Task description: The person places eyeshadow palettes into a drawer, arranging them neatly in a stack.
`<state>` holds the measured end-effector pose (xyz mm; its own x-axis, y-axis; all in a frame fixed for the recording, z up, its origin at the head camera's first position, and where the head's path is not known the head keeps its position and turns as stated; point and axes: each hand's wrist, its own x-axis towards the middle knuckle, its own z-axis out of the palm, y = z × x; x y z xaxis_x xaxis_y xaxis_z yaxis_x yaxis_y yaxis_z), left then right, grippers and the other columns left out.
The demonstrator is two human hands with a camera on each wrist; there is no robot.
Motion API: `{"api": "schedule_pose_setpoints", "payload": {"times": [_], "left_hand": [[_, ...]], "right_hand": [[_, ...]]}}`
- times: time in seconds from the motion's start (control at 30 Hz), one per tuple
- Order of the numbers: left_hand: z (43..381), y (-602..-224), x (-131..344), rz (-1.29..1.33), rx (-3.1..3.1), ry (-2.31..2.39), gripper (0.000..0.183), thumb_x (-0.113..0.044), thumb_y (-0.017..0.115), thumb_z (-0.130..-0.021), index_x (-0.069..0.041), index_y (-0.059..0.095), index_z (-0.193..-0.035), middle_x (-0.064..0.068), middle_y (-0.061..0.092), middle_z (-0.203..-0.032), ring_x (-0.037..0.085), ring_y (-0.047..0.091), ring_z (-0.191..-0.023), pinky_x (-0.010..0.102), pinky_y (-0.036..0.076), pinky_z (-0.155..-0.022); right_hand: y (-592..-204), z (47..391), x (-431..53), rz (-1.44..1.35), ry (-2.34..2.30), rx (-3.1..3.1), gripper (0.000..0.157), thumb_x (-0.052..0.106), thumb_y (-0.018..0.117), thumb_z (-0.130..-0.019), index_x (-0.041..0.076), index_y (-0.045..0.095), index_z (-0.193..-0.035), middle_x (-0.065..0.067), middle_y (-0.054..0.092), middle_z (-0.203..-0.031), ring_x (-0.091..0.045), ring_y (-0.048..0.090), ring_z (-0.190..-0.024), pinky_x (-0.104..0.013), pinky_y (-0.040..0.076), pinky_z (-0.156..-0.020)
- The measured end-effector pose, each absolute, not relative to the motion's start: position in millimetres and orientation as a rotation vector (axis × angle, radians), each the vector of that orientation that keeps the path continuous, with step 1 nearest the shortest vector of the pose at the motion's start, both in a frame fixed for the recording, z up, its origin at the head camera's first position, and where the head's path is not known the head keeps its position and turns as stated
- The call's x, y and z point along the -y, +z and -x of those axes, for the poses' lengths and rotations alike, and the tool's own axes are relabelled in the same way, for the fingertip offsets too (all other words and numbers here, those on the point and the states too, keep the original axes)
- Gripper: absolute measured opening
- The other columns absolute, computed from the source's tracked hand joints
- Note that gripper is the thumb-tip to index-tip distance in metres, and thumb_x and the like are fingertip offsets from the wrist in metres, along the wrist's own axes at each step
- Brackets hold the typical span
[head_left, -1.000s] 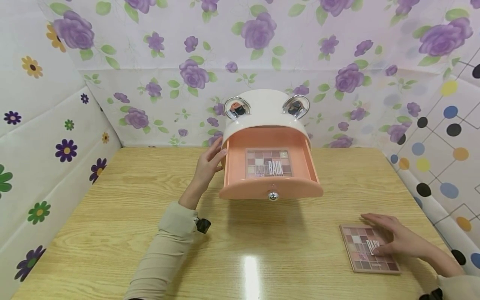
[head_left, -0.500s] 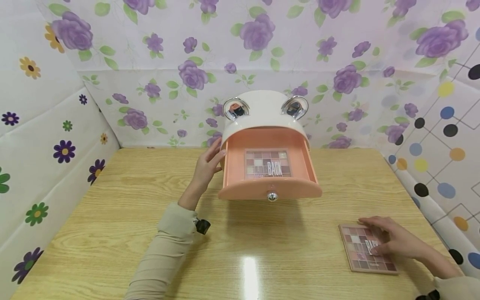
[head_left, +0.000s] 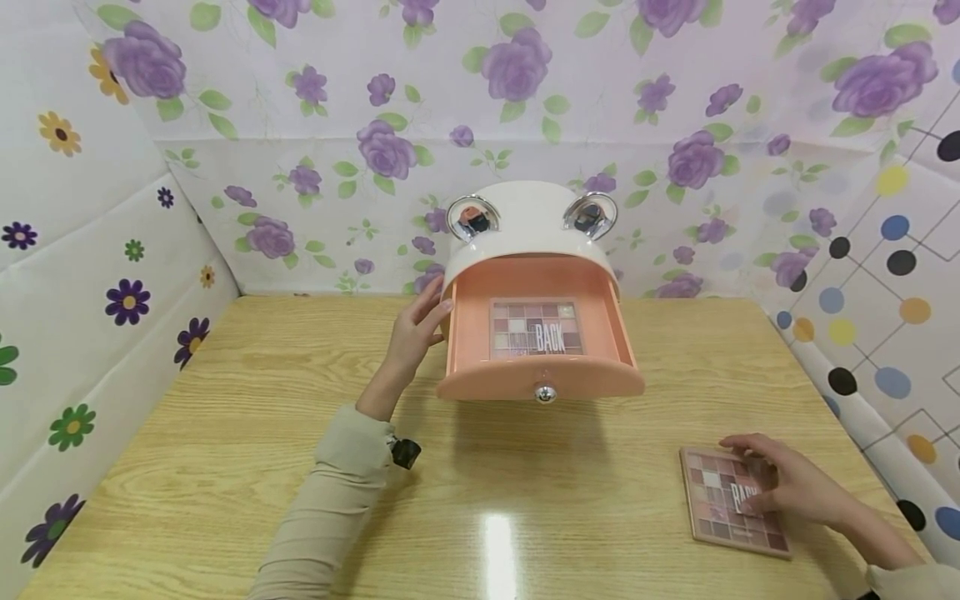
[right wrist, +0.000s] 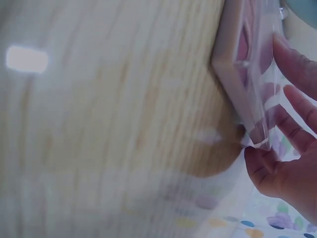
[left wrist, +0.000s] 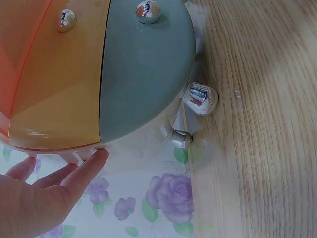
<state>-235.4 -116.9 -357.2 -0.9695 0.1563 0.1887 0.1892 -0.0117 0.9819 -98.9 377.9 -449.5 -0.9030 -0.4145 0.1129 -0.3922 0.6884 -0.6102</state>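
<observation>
In the head view, a rounded white drawer organiser has its pink-orange drawer pulled out, with an eyeshadow palette lying inside. My left hand rests against the organiser's left side; in the left wrist view its fingers are fairly straight, their tips at the casing. At the right of the table, my right hand holds a second eyeshadow palette. The thumb is on its top, with bent fingers at the far right edge. The right wrist view shows its edge close up; lifting cannot be judged.
Yellow and blue-green drawers below appear closed in the left wrist view. Small metallic feet support the organiser on the wooden table. Patterned cloth walls stand behind and on both sides. The open drawer overhangs the table.
The right palette has turned slightly clockwise under my right hand, whose fingers bend more. My left hand, the organiser and the open drawer stay in place.
</observation>
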Motion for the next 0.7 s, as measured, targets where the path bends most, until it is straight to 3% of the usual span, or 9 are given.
{"api": "schedule_pose_setpoints", "payload": {"times": [0.2, 0.37, 0.43, 0.57, 0.7], "left_hand": [[236, -358, 119, 0.375, 2.203, -2.177, 0.055, -0.022, 0.049, -0.092, -0.012, 0.03, -0.143, 0.017, 0.041, -0.137, 0.031, 0.047, -0.116, 0.047, 0.046, -0.087], [236, -358, 119, 0.377, 2.201, -2.18, 0.056, -0.022, 0.049, -0.092, -0.011, 0.03, -0.144, 0.017, 0.041, -0.137, 0.031, 0.047, -0.116, 0.05, 0.044, -0.088], [236, -358, 119, 0.375, 2.195, -2.187, 0.056, -0.022, 0.049, -0.092, -0.012, 0.03, -0.143, 0.017, 0.041, -0.137, 0.031, 0.047, -0.116, 0.05, 0.044, -0.088], [235, -357, 118, 0.367, 2.189, -2.193, 0.055, -0.022, 0.05, -0.092, -0.013, 0.031, -0.143, 0.017, 0.042, -0.136, 0.031, 0.048, -0.116, 0.049, 0.045, -0.087], [235, -356, 117, 0.369, 2.2, -2.186, 0.054, -0.021, 0.049, -0.092, -0.013, 0.032, -0.143, 0.017, 0.041, -0.137, 0.03, 0.046, -0.117, 0.048, 0.046, -0.087]], "right_hand": [[-446, 97, -373, 0.645, -0.964, -2.924, 0.077, 0.019, 0.085, -0.05, 0.004, 0.053, -0.118, -0.01, 0.057, -0.104, 0.0, 0.049, -0.091, -0.019, 0.041, -0.068], [-443, 96, -373, 0.582, -0.963, -2.967, 0.078, 0.018, 0.086, -0.05, 0.001, 0.053, -0.119, -0.005, 0.052, -0.101, 0.0, 0.041, -0.083, -0.014, 0.035, -0.065], [-440, 96, -373, 0.515, -0.936, -2.98, 0.078, 0.02, 0.086, -0.051, 0.0, 0.054, -0.119, -0.004, 0.05, -0.092, -0.003, 0.038, -0.076, -0.016, 0.031, -0.059], [-432, 99, -375, 0.391, -0.836, -2.975, 0.074, 0.027, 0.085, -0.055, 0.001, 0.056, -0.117, -0.009, 0.054, -0.092, -0.004, 0.039, -0.074, -0.018, 0.033, -0.058], [-424, 100, -380, 0.381, -1.002, -2.869, 0.059, 0.019, 0.078, -0.069, -0.001, 0.054, -0.119, -0.008, 0.058, -0.105, -0.001, 0.047, -0.079, -0.019, 0.042, -0.061]]}}
